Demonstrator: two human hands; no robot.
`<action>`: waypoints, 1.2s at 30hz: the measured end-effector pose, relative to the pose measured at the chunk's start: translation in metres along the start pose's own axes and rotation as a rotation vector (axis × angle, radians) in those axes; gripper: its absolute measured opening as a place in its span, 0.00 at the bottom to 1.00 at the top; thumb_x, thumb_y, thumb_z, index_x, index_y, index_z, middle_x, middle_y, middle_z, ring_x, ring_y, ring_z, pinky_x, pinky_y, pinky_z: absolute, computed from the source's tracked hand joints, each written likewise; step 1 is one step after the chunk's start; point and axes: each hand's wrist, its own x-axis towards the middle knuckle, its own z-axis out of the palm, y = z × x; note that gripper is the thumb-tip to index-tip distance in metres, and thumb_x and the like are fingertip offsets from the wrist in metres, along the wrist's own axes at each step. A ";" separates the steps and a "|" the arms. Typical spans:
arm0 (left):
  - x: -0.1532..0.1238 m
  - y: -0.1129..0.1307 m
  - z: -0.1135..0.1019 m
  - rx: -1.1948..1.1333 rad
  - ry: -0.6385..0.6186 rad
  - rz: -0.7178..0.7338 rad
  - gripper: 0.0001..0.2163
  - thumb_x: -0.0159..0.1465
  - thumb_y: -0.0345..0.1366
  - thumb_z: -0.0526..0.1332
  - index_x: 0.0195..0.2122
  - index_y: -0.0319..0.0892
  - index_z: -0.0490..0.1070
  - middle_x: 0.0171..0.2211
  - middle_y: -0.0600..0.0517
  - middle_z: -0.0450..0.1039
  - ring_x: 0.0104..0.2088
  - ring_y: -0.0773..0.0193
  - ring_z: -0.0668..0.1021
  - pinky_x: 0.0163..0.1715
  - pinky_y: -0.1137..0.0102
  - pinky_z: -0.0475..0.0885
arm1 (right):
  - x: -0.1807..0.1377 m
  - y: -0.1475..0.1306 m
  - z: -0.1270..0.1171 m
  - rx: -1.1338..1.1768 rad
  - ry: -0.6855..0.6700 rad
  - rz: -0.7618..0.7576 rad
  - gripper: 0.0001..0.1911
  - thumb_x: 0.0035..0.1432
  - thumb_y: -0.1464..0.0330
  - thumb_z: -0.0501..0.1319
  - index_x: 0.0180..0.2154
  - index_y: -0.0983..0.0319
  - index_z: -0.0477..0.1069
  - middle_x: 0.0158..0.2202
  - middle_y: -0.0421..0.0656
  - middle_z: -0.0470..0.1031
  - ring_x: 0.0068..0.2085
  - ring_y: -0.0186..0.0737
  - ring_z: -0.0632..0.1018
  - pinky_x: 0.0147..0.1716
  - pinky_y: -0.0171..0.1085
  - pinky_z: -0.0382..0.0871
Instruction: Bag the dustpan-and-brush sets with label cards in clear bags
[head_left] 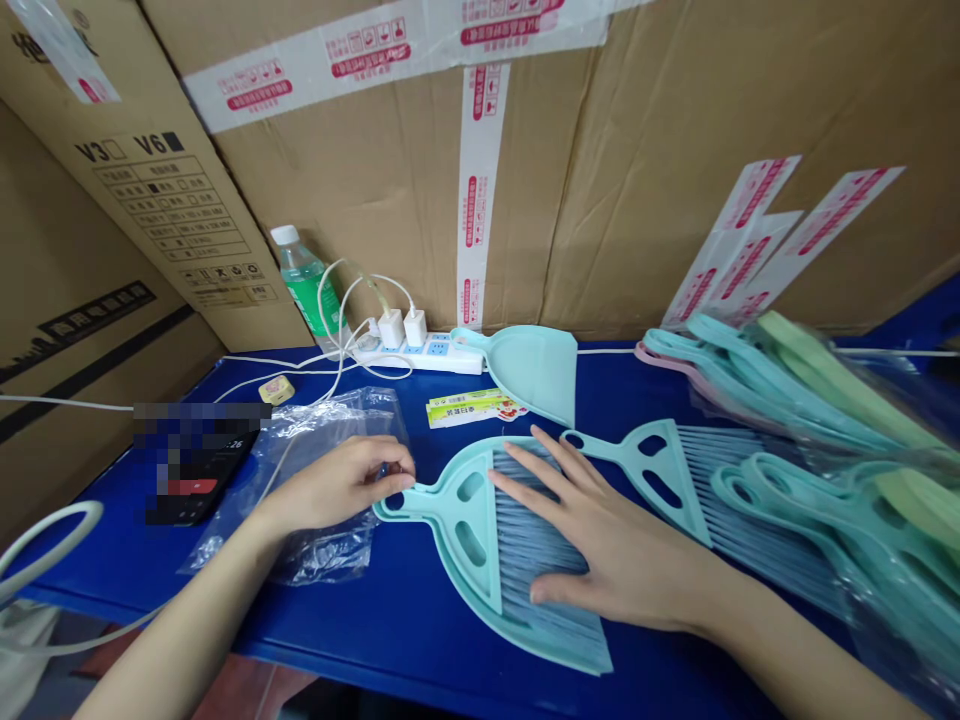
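A mint-green hand brush (472, 500) with blue-grey bristles lies nested in a matching dustpan (457, 590) on the blue table. My left hand (352, 480) pinches the two stacked handles at their looped end. Across the bristles rests my right hand (592, 530), its fingers spread and lying flat. Just beyond that hand is a second hand brush (660, 470), bristles pointing right. Another dustpan (532, 370) sits behind, beside a yellow-green printed card (476, 407). A crumpled clear plastic bag (330, 550) lies under and around my left forearm.
Bagged brush and dustpan sets (832, 400) pile up on the right. At the back stand a white power strip (442, 355) with chargers and a green-labelled bottle (307, 285). A phone (202, 470) and cables occupy the left. Large cardboard boxes (405, 180) wall off the rear.
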 end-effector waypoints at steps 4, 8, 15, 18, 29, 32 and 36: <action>0.000 0.003 0.002 0.047 0.015 0.058 0.12 0.68 0.40 0.52 0.36 0.43 0.72 0.33 0.51 0.72 0.34 0.63 0.74 0.34 0.71 0.67 | 0.001 -0.004 0.001 0.019 -0.015 0.015 0.46 0.53 0.43 0.59 0.67 0.52 0.47 0.71 0.47 0.42 0.68 0.65 0.36 0.61 0.66 0.44; 0.002 0.002 0.004 0.141 0.088 0.083 0.12 0.69 0.38 0.51 0.37 0.42 0.72 0.34 0.50 0.72 0.34 0.63 0.75 0.35 0.69 0.68 | 0.004 -0.012 0.001 0.040 -0.057 0.050 0.48 0.52 0.43 0.59 0.67 0.52 0.47 0.71 0.46 0.40 0.68 0.65 0.34 0.61 0.65 0.46; 0.024 0.008 0.006 0.469 0.227 0.114 0.09 0.67 0.33 0.53 0.43 0.42 0.72 0.39 0.48 0.75 0.41 0.58 0.76 0.43 0.63 0.73 | 0.004 -0.018 0.005 0.040 -0.025 0.047 0.47 0.52 0.42 0.59 0.67 0.53 0.48 0.71 0.49 0.42 0.67 0.67 0.34 0.59 0.68 0.46; 0.044 0.019 0.006 0.594 0.183 0.054 0.11 0.66 0.32 0.55 0.47 0.39 0.72 0.45 0.44 0.76 0.45 0.54 0.77 0.47 0.59 0.73 | 0.002 -0.018 0.003 0.009 -0.015 0.036 0.45 0.54 0.43 0.59 0.67 0.53 0.49 0.71 0.50 0.41 0.68 0.67 0.35 0.60 0.68 0.46; 0.074 0.029 0.015 0.758 0.115 -0.020 0.14 0.66 0.28 0.55 0.51 0.39 0.74 0.36 0.41 0.81 0.35 0.51 0.83 0.33 0.63 0.76 | 0.001 -0.013 -0.009 -0.175 0.059 -0.058 0.35 0.64 0.51 0.52 0.65 0.63 0.56 0.67 0.58 0.54 0.68 0.65 0.43 0.60 0.68 0.45; 0.070 0.029 0.016 0.799 0.084 0.036 0.13 0.65 0.26 0.55 0.46 0.38 0.76 0.34 0.42 0.81 0.34 0.52 0.82 0.32 0.65 0.75 | 0.001 -0.012 -0.007 -0.189 0.075 -0.073 0.34 0.64 0.51 0.51 0.64 0.63 0.57 0.66 0.58 0.56 0.68 0.65 0.46 0.60 0.69 0.46; 0.067 0.028 0.016 0.852 0.071 0.108 0.13 0.61 0.21 0.56 0.43 0.37 0.76 0.33 0.42 0.80 0.33 0.55 0.82 0.31 0.68 0.73 | 0.000 -0.011 -0.006 -0.205 0.100 -0.092 0.33 0.64 0.51 0.51 0.64 0.63 0.59 0.65 0.56 0.59 0.67 0.63 0.49 0.60 0.67 0.49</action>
